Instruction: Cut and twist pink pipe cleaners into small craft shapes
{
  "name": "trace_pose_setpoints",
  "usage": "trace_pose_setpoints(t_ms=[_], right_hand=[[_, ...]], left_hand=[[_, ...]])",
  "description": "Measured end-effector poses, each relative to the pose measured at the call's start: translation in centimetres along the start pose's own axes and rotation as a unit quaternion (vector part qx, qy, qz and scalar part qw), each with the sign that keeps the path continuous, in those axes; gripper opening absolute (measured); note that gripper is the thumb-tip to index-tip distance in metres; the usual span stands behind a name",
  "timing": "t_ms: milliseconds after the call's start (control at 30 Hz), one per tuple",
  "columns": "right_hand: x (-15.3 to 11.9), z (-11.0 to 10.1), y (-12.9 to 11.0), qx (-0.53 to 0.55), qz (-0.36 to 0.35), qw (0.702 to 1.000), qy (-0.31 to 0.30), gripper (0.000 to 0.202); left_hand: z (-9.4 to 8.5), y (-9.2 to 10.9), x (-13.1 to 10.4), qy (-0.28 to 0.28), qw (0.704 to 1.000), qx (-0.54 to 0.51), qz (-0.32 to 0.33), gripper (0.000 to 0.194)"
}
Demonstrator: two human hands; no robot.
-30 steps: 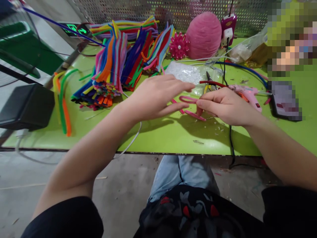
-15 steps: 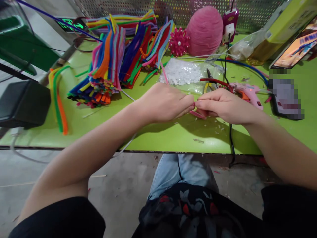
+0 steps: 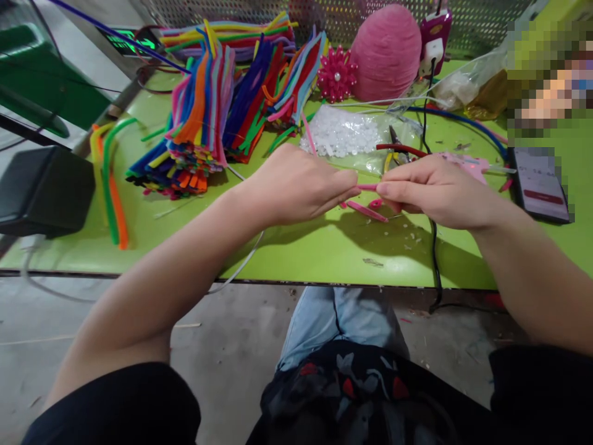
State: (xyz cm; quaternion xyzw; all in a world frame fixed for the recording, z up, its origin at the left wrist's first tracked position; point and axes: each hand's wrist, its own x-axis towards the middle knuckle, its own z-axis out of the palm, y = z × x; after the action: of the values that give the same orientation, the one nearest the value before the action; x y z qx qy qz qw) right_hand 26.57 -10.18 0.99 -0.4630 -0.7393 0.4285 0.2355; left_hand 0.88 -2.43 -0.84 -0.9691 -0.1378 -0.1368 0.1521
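Observation:
A pink pipe cleaner (image 3: pixel 368 187) stretches level between my two hands above the green table. My left hand (image 3: pixel 306 185) pinches one end, and a longer pink strand rises behind its knuckles. The other end sits between the thumb and fingers of my right hand (image 3: pixel 430 190). Just below, short folded pink pipe cleaner pieces (image 3: pixel 367 211) lie on the table. Behind my right hand, a pink glue gun (image 3: pixel 466 165) is partly hidden, as are pliers (image 3: pixel 393 148) with a dark red pipe cleaner (image 3: pixel 402 149) across them.
Bundles of coloured pipe cleaners (image 3: pixel 199 105) lie at the back left. A bag of white pellets (image 3: pixel 343 131), a pink flower (image 3: pixel 337 75) and a pink wound ball (image 3: pixel 386 54) are behind my hands. A black cable (image 3: pixel 434 259) crosses the table at right, near a phone (image 3: pixel 540 185).
My hands have drawn apart, my right hand moving right, so a stretch of pink pipe cleaner shows between them. The folded pieces below are more exposed.

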Motion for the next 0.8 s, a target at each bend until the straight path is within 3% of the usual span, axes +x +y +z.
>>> trace_pose_setpoints(t_ms=[167,300,400,600,700,800], right_hand=[[-0.6,-1.4,0.1,-0.037,-0.019,0.995,0.086,0.04],[-0.3,-0.4,-1.0,-0.094,0.001,0.995,0.038,0.038],[-0.1,0.5,-1.6,-0.093,-0.008,0.995,0.031,0.038],[-0.2,0.2,-1.0,-0.06,0.028,0.998,0.015,0.041],[-0.1,-0.2,-0.6,-0.089,0.021,0.996,0.024,0.038],[-0.2,-0.6,-0.5,-0.118,-0.01,0.993,0.014,0.037]], left_hand=[[-1.7,-1.8,-1.7,-0.007,0.992,0.027,-0.121,0.067],[-1.8,-0.6,-1.0,0.048,0.997,-0.008,-0.064,0.061],[-1.1,0.7,-0.1,0.053,0.998,0.018,-0.014,0.059],[0.0,0.7,-0.1,0.079,0.995,0.054,-0.007,0.061],[-0.1,0.2,-0.4,0.058,0.998,-0.004,-0.022,0.061],[-0.5,-0.3,-0.6,0.008,0.989,-0.137,-0.051,0.059]])
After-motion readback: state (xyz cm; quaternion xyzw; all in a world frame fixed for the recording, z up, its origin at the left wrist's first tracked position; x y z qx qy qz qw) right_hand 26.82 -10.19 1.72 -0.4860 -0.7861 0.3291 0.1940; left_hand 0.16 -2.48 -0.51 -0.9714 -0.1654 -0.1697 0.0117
